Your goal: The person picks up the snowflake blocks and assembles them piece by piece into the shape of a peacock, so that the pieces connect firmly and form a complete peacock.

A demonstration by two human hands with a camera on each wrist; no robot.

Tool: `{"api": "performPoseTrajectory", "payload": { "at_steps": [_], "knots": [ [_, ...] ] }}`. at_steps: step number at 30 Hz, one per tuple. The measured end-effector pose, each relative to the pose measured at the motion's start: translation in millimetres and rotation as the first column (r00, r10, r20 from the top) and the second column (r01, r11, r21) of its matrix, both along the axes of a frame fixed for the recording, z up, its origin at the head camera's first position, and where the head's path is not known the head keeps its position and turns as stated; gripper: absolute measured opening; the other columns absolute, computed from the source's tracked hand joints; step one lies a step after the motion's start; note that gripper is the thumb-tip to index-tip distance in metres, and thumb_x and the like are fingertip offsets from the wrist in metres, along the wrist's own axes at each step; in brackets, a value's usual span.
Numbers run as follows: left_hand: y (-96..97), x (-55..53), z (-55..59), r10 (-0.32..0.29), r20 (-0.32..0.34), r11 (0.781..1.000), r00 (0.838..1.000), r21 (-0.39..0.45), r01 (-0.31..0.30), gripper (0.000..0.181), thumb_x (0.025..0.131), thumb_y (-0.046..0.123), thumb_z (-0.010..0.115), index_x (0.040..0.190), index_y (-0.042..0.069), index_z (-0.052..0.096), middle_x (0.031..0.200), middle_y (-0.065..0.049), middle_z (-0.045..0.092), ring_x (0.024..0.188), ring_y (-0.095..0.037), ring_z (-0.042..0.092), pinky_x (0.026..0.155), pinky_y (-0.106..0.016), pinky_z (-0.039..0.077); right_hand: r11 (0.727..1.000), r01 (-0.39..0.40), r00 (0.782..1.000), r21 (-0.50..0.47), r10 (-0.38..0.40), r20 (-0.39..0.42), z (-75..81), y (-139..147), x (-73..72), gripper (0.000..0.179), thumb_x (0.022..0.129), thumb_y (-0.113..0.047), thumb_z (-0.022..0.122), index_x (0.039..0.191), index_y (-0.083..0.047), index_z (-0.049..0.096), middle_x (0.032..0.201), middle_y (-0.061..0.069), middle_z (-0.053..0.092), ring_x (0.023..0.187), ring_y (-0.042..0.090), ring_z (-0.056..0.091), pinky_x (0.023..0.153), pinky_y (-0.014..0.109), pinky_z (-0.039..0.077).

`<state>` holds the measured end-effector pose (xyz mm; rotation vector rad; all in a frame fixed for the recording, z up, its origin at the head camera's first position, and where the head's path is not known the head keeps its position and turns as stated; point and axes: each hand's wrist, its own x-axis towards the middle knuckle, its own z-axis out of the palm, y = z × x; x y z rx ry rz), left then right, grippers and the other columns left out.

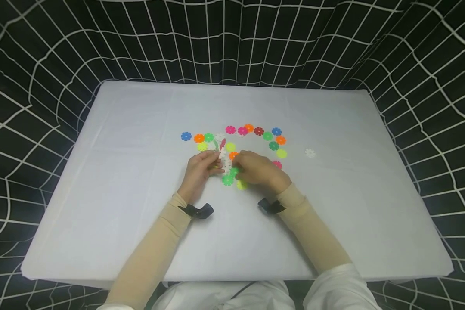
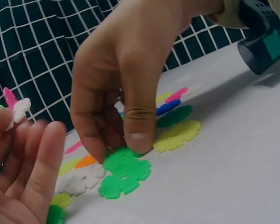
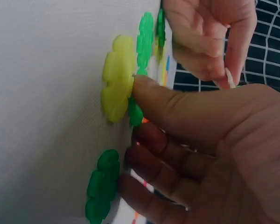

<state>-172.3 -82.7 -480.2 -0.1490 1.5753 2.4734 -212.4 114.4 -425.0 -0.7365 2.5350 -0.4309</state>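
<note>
My left hand [image 1: 199,168] pinches a white notched plastic disc [image 2: 21,108] above the table. A pink disc [image 1: 222,144] and a green disc [image 1: 216,145] stand up from that white one, apparently slotted into it. To the right, my right hand [image 1: 261,170] reaches down to the tabletop, thumb and fingertips around the edge of a flat green disc [image 2: 123,153]. Another green disc [image 1: 227,180] lies against it on the near side. Beside the right thumb is a yellow disc [image 3: 117,79]. A darker green disc [image 3: 102,186] lies below the fingers in the right wrist view.
Loose discs spread in an arc behind the hands, from a blue disc [image 1: 186,136] at left to a yellow disc [image 1: 281,153] at right. One white disc [image 1: 310,153] lies apart. The white-covered table [image 1: 120,181] is surrounded by dark grid-patterned cloth [image 1: 170,47].
</note>
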Motion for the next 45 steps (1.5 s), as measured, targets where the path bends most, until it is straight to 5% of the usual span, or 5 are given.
{"api": "performPoseTrajectory", "payload": {
  "at_steps": [5, 10, 20, 37, 45],
  "knots": [
    [2.4, -0.1, -3.5, 0.018, 0.012, 1.0, 1.0, 0.0, -0.018, 0.012, 0.101, 0.014, 0.062, 0.103, 0.002, 0.063, 0.084, -0.002, 0.065, 0.078, -0.013, 0.064, 0.077, -0.027, 0.062, 0.983, 0.127, 0.989, -0.133, -0.137, -0.063, -1.7, 3.5, -3.7, 0.02, 0.093, -0.018, 0.073, 0.11, -0.008, 0.067, 0.095, 0.007, 0.068, 0.082, 0.022, 0.057, 0.074, 0.034, 0.053],
    [3.3, 0.0, -3.1, 0.027, 0.042, 1.0, 0.999, -0.014, -0.026, 0.026, 0.1, 0.017, 0.065, 0.108, -0.007, 0.06, 0.083, -0.003, 0.066, 0.071, -0.013, 0.065, 0.074, -0.026, 0.062, 0.891, 0.218, 0.964, -0.399, -0.261, -0.057, 2.1, 5.6, -5.6, 0.023, 0.097, -0.02, 0.069, 0.116, -0.007, 0.072, 0.108, 0.008, 0.073, 0.095, 0.024, 0.063, 0.088, 0.04, 0.058],
    [2.2, 0.0, 0.3, -0.032, -0.004, 0.994, 0.999, -0.104, 0.031, 0.036, 0.099, 0.021, 0.066, 0.106, -0.014, 0.058, 0.078, -0.001, 0.061, 0.065, -0.012, 0.06, 0.065, -0.025, 0.06, 0.84, 0.176, 0.955, -0.514, -0.273, -0.119, 7.6, 0.4, -1.6, 0.021, 0.096, -0.012, 0.07, 0.115, -0.006, 0.074, 0.111, 0.009, 0.075, 0.093, 0.023, 0.068, 0.089, 0.041, 0.06],
    [3.4, -1.2, 0.3, -0.027, -0.01, 0.999, 1.0, -0.046, 0.027, 0.036, 0.1, 0.019, 0.064, 0.11, -0.015, 0.055, 0.08, -0.001, 0.061, 0.067, -0.011, 0.058, 0.066, -0.025, 0.059, 0.923, 0.137, 0.981, -0.36, -0.178, -0.083, -1.4, -3.8, -4.3, 0.023, 0.097, -0.012, 0.067, 0.117, -0.004, 0.073, 0.112, 0.011, 0.076, 0.098, 0.026, 0.068, 0.092, 0.042, 0.058],
    [-0.3, -2.4, -0.6, 0.031, -0.007, 0.999, 0.999, 0.04, -0.031, 0.01, 0.101, 0.015, 0.061, 0.096, 0.007, 0.062, 0.085, -0.002, 0.065, 0.075, -0.013, 0.063, 0.073, -0.023, 0.059, 0.985, -0.112, 0.993, -0.13, 0.117, 0.03, -3.7, -8.9, 6.5, 0.034, 0.09, -0.02, 0.076, 0.123, -0.015, 0.07, 0.107, 0.002, 0.069, 0.102, 0.02, 0.059, 0.087, 0.035, 0.056]
  ]
}}
